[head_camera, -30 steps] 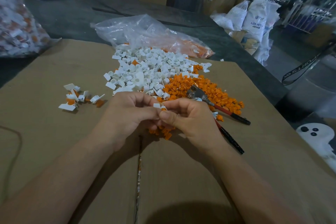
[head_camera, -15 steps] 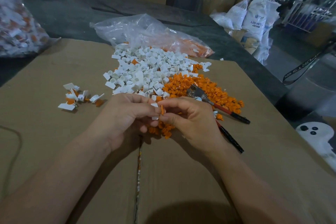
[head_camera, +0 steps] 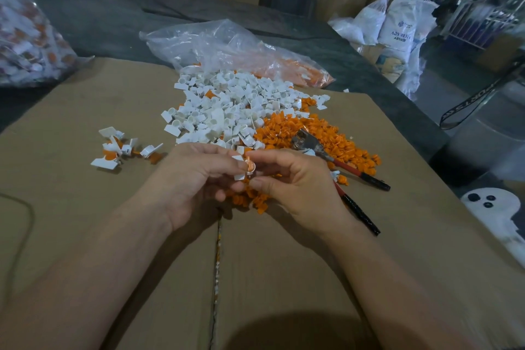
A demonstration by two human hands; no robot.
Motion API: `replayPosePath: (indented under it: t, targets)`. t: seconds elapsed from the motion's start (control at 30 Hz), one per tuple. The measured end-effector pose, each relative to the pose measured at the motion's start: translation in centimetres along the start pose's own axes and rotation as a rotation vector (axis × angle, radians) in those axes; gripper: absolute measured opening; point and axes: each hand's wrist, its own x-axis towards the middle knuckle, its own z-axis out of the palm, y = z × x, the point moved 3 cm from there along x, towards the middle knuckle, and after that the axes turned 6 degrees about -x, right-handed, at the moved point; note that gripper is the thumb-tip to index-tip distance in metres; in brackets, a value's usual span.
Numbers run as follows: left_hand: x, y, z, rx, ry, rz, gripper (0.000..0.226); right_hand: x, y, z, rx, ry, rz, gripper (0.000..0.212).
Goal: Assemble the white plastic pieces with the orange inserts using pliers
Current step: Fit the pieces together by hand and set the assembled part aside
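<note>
Your left hand (head_camera: 193,182) pinches a white piece (head_camera: 239,177); your right hand (head_camera: 298,185) pinches the orange insert (head_camera: 250,167) against it. The pliers (head_camera: 312,145) lie just beyond your right fingers.

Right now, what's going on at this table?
A person is fitting parts by hand. The left hand pinches a white plastic piece, and the right hand pinches an orange insert against it, just above the cardboard. The pliers lie untouched on the pile of orange inserts, beside the pile of white pieces. A small cluster of assembled pieces sits off to the left.
</note>
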Motion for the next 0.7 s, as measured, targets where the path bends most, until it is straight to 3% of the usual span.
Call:
replayPosePath:
  t: [0.37, 0.6, 0.7]
  targets:
    - [-0.42, 0.22, 0.5, 0.013, -0.027, 0.033, 0.004, -0.1, -0.45, -0.13, 0.0, 0.04, -0.04, 0.04]
    - [0.15, -0.19, 0.19, 0.041, -0.003, 0.098, 0.016, 0.01, 0.2, -0.1, 0.061, 0.022, 0.046, 0.04]
    - [0.14, -0.12, 0.21, 0.039, -0.023, 0.12, 0.01, -0.04, 0.09, -0.08, 0.068, 0.026, 0.041, 0.032]
